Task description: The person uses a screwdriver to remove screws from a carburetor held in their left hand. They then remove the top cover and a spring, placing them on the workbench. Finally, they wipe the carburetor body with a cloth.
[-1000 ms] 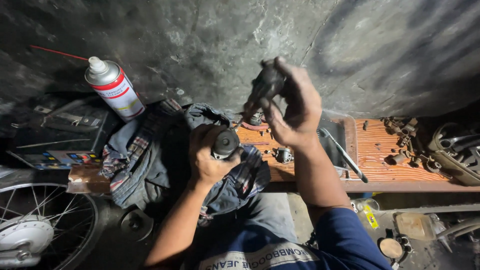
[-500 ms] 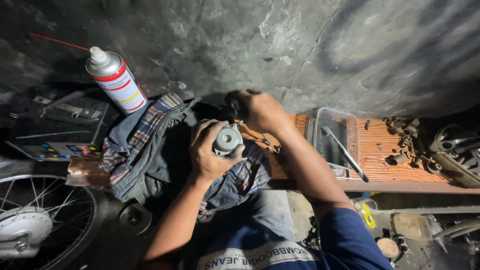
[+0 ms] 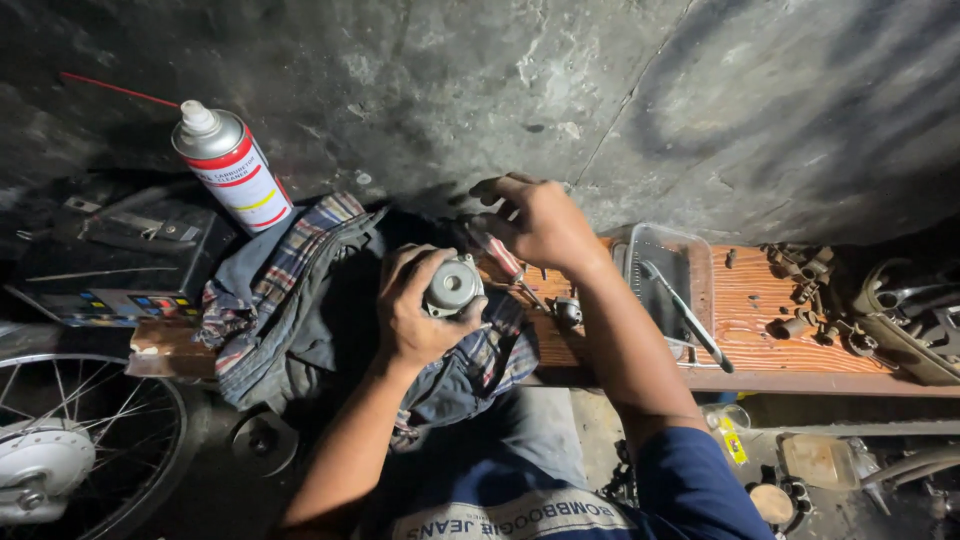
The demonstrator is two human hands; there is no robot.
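Observation:
My left hand (image 3: 415, 315) grips a small round grey metal part (image 3: 452, 285) with a hole in its middle, held over a heap of plaid and grey rags (image 3: 300, 300). My right hand (image 3: 535, 220) reaches down to the orange wooden board (image 3: 760, 310), its fingers closing around a screwdriver with a red and dark handle (image 3: 497, 252) that lies there. A small dark metal piece (image 3: 567, 311) sits on the board just right of the screwdriver's shaft.
A white and red spray can (image 3: 230, 168) with a red straw stands at the left by a dark box (image 3: 120, 265). A clear plastic tray (image 3: 665, 285) holds a long tool. Metal fittings (image 3: 805, 295) lie at the right. A spoked wheel (image 3: 75, 450) is at lower left.
My right hand came down from holding a dark part up in the air and now rests on the screwdriver. My left hand turned the round part so its face shows.

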